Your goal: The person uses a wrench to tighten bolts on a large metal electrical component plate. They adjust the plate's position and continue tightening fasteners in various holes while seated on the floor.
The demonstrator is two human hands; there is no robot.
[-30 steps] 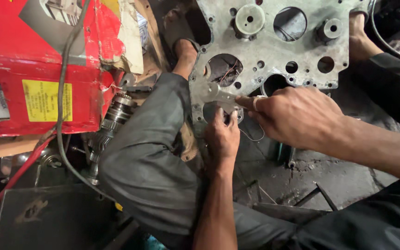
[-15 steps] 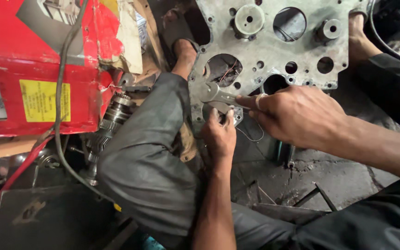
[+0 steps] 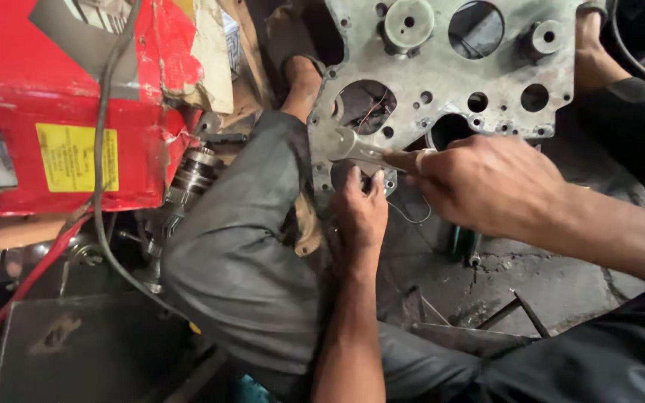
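A grey cast metal plate (image 3: 442,82) with several round holes stands upright between my feet at the top of the view. My right hand (image 3: 487,183) grips a metal spanner (image 3: 356,148) whose head lies against the plate's lower left corner. My left hand (image 3: 360,209) is just below it, fingers curled against the plate's bottom edge, where a small part is hidden under them. My left knee in grey trousers (image 3: 240,224) is raised beside the left hand.
A red machine body (image 3: 61,97) with a yellow label and dark cables fills the left side. A toothed metal shaft (image 3: 192,175) sticks out beside it. Dark metal sheet (image 3: 76,351) lies at bottom left, greasy floor with scrap bars (image 3: 516,313) at bottom right.
The spanner has swung a little to the left and upward on the plate's corner. My left hand has stayed pressed under the plate's bottom edge.
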